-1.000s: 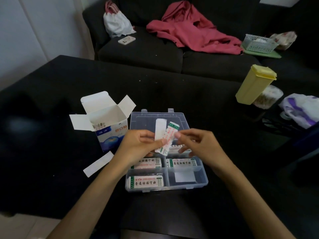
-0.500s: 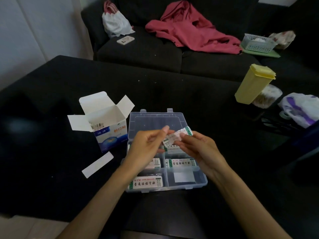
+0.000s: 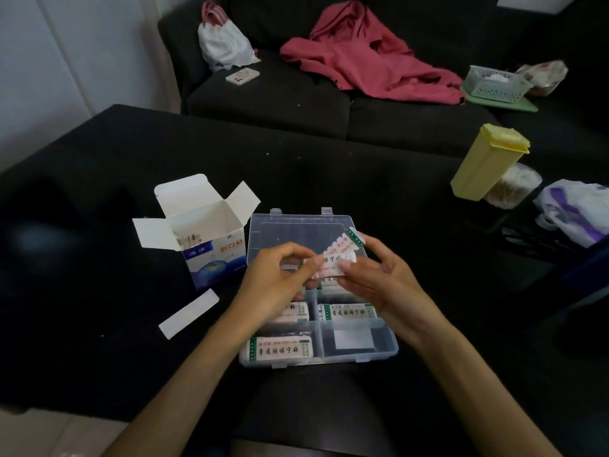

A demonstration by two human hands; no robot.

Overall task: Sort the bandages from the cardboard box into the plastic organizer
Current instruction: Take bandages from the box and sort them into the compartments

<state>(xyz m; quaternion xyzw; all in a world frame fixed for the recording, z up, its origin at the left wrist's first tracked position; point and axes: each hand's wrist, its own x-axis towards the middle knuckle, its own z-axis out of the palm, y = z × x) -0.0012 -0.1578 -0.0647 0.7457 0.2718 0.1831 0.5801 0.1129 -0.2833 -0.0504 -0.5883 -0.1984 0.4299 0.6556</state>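
Centrally, above the open clear plastic organizer [image 3: 379, 349] on the black table [image 3: 99, 192]: a small stack of white paper-wrapped bandages with green ends and red print [image 3: 339, 255], held in the air between both hands. Left hand [image 3: 273, 285] over the organizer's left compartments, fingers curled, thumb and forefinger pinching the stack's near left end. Right hand [image 3: 382, 278] over the right compartments, thumb pressing the stack's lower edge, other fingers curved behind the far end. Stack tilted, far end higher and pointing toward the table's right edge.

Inside the organizer: wrapped bandage packs with black characters [image 3: 280, 349] in the near left compartment, more in the middle right and middle left ones, the latter partly hidden by the left hand; a plain white square pad [image 3: 352, 338] in the near right compartment. Clear hinged lid [image 3: 290, 229] laid flat on the table, on the organizer's far side.

Just left of the lid, touching or nearly so: a white and blue cardboard box with flaps open [image 3: 211, 239], upright, a few wrapped strips visible inside. Nearer the table's front edge, left of the organizer: a single plain white strip [image 3: 189, 313] lying flat, apart from the box.

Toward the table's right edge: a tall pale yellow lidded plastic container [image 3: 487, 161], with a white and purple plastic bag [image 3: 580, 212] beyond it to the right. Behind the table: a dark sofa [image 3: 280, 100] with a crumpled red garment [image 3: 369, 57].
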